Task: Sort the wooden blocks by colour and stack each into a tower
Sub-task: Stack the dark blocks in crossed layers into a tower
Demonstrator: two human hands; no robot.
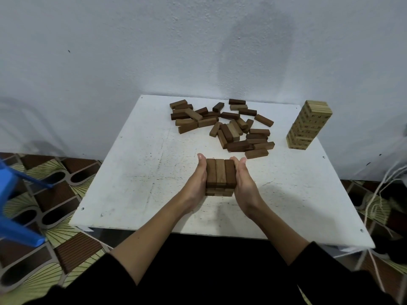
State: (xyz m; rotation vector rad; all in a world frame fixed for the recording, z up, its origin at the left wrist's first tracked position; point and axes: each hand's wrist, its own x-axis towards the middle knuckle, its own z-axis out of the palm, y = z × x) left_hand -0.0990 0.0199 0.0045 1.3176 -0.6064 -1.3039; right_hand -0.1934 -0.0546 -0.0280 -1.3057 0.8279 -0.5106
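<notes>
Head view. A white tabletop [136, 177] carries all the wooden blocks.

At 2 o'clock on the tabletop, close to the far right corner, stands the pale tower [308, 126], many layers high and apparently finished; it looks to lean, though the wide-angle lens may account for that.

At 12 o'clock, toward the wall, lies the loose pile of dark blocks [222, 126], a scatter of several dozen pieces in mixed shades of brown, some overlapping, none yet ordered.

Near the centre of the tabletop, just on the near side of the pile, sits the dark stack [221, 176]: a top layer of 3 blocks laid side by side, running away from the viewer, with at least 2 lower layers showing at its near face.

The left hand [197, 179] lies flat against the stack's left flank and the right hand [244, 181] against its right flank. Each grip is spread, fingers straight and pressed to the wood, curled round nothing; the 2 palms appear to be squaring the layers.

Progress, as judged from this arrangement: the pale colour is sorted and stacked, 1 tower of 2 done. The dark tower is only begun, and most dark blocks remain in the pile at 12 o'clock, to be brought over 3 to a layer. No pale blocks are visible among the loose ones.
</notes>
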